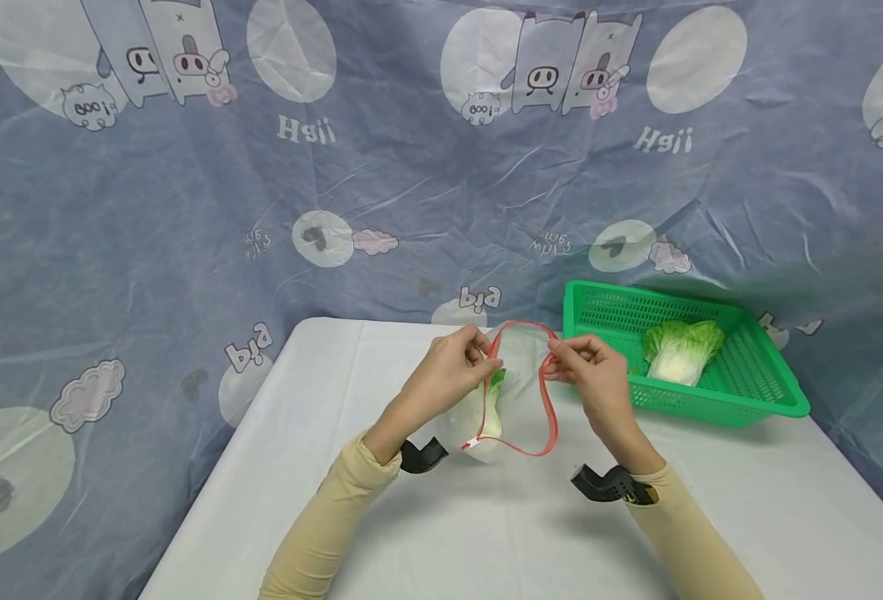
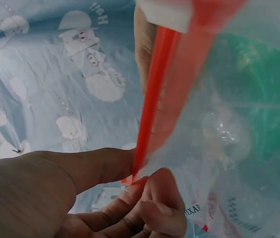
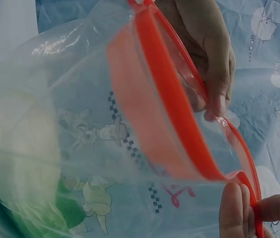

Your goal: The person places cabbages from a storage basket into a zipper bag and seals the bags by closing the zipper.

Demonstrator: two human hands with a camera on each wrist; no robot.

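At centre, the clear bag (image 1: 518, 396) is being held wide — its red zip edge (image 1: 550, 414) being pinched by left hand (image 1: 449, 368) and right hand (image 1: 599, 379). One cabbage (image 1: 491, 419) is being contained inside; sealing is being left undone, second cabbage (image 1: 681, 357) being kept in the far-right basket (image 1: 719, 409).

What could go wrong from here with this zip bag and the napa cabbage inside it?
The left hand and right hand each pinch the red zip strip with the zip bag wide open; if either slips, the bag could sag and the napa cabbage might slide out. The strip also bends sharply beside the right hand, so its two sides may misalign when closed, leaving a gap.
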